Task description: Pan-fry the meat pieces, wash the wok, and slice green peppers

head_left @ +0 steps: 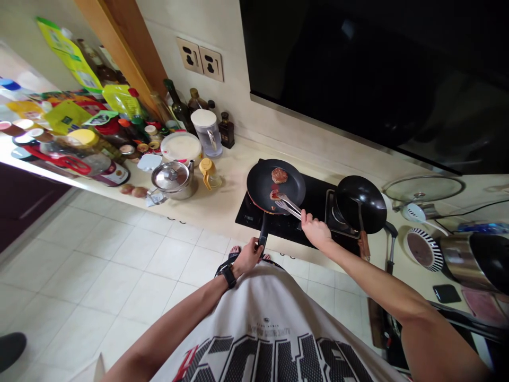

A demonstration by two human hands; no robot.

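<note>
A black frying pan [258, 183] rests on the left side of the cooktop [313, 192], its handle pointing toward me. My left hand [248, 257] is closed around that handle. Inside the pan lies a browned round meat patty [279, 175]. Metal tongs [292, 207] are held in my right hand [315, 230], and their tips reach into the pan. At the tips is a smaller reddish piece of meat [274, 195]; whether the tongs pinch it or only touch it, I cannot tell.
A black wok [360, 199] with a wooden-handled utensil [363, 244] sits on the right burner. Left of the cooktop stand a steel pot [172, 179], an oil dispenser [209, 172] and a water pitcher [207, 132]. A glass lid [423, 188] leans at right. The dark range hood [358, 79] overhangs the cooktop.
</note>
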